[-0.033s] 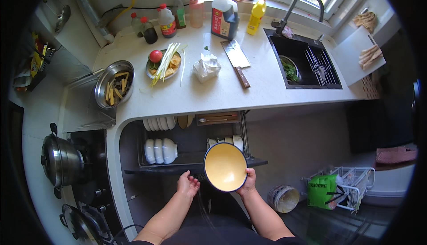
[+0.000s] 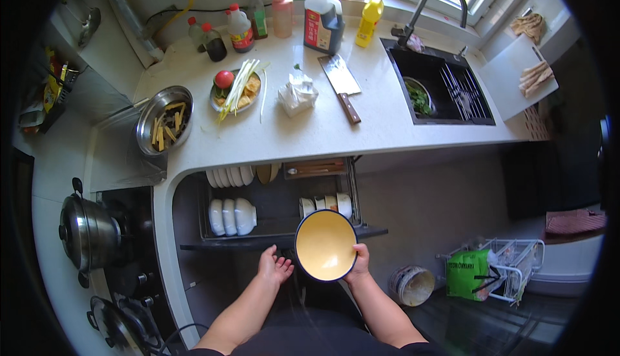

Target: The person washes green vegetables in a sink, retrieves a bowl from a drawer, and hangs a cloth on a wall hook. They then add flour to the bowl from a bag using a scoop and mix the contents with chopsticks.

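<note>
Yellow-lined bowl (image 2: 325,246) gripped by its rim in right hand (image 2: 359,265); left hand (image 2: 273,266) beside it, empty, fingers loose. I'd cup underneath tbh.

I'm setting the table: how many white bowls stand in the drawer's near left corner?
3, in one row: the left bowl, the middle bowl and the right bowl. More may be hidden between them.

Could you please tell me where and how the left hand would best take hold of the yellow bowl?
Probably by the left rim of the yellow bowl, with the left hand coming from the left: that curved edge is uncovered and faces the open hand, while the right hand holds the right side.
</note>
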A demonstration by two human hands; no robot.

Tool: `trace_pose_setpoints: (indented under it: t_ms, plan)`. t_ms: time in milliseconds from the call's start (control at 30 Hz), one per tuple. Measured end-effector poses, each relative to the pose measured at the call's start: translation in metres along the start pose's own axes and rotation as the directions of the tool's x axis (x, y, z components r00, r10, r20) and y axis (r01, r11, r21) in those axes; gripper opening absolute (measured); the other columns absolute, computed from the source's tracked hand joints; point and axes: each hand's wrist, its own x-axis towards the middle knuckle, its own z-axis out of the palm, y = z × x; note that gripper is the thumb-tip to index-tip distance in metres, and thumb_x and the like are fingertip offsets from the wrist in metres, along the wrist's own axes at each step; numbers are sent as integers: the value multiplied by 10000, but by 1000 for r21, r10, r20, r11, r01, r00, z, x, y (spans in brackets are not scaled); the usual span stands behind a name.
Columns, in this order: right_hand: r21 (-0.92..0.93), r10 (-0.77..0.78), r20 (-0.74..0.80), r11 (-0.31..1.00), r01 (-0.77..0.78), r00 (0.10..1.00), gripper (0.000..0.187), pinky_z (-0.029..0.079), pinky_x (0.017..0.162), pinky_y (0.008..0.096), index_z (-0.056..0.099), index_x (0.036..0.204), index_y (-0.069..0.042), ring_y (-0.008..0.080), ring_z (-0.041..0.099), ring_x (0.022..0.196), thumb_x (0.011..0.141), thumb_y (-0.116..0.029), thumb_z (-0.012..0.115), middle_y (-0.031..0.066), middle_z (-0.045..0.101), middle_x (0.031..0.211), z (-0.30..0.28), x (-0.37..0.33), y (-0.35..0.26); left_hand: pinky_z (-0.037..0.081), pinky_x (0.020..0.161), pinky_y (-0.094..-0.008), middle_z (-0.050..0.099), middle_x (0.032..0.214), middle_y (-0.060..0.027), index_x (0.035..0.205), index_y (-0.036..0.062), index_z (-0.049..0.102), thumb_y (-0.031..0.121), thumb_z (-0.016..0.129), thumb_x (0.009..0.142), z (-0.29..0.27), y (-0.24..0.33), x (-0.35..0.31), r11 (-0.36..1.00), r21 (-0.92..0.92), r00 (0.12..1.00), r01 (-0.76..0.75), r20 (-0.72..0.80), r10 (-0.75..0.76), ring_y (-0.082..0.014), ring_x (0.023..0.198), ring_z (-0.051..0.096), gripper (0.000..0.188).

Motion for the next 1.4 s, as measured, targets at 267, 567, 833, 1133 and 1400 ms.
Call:
trace_pose_setpoints:
  t_ms: [267, 567, 833, 1133, 1400]
  plan:
    - [11, -27, -17, 1000, 27, 1000, 637, 438, 989, 490, 459, 1268, 46, 374, 561, 1110, 714, -259, 533, 223, 558, 1216, -7, 19, 34, 388, 1024, -522, 431, 1350, -249, 1337, -55, 339, 296, 644, 783, 44, 45, -18, 980, -172, 984, 101, 164, -72, -379, 1189, 497, 724]
    - [77, -70, -260, 993, 93, 963, 389, 465, 830, 353, 553, 1084, -69, 205, 565, 965, 761, -285, 573, 73, 599, 1030, 105, 61, 38, 508, 905, -412, 607, 1171, -151, 1199, 20, 550, 301, 363, 949, 89, 70, 45, 936, -57, 367, -349, 910, 192, -292, 1075, 594, 420]
    - [11, -447, -321, 880, 475, 835, 307, 485, 829, 332, 555, 1073, -40, 186, 584, 951, 804, -169, 627, 68, 604, 1013, 91, 75, 22, 258, 1089, -565, 152, 1529, -170, 1459, 0, 114, 833, 478, 698, 127, 119, 52, 859, -504, 830, -84, 441, 340, -352, 1373, 267, 1185]
    - [223, -397, -307, 854, 470, 865, 334, 499, 808, 347, 536, 1113, -79, 199, 578, 967, 811, -205, 602, 63, 589, 1054, 97, 66, -7, -133, 1085, -601, 40, 1554, -134, 1493, 65, -38, 943, 461, 528, 163, 134, 25, 856, -472, 766, -211, 464, 444, -330, 1438, 69, 1396]
    - [249, -439, -227, 837, 488, 869, 354, 461, 930, 376, 528, 1136, -54, 235, 564, 1034, 801, -152, 588, 91, 580, 1095, 121, 76, -23, -177, 1068, -594, 84, 1548, -159, 1500, 83, 5, 910, 439, 608, 174, 150, 16, 866, -430, 651, -255, 585, 483, -349, 1430, 94, 1291]
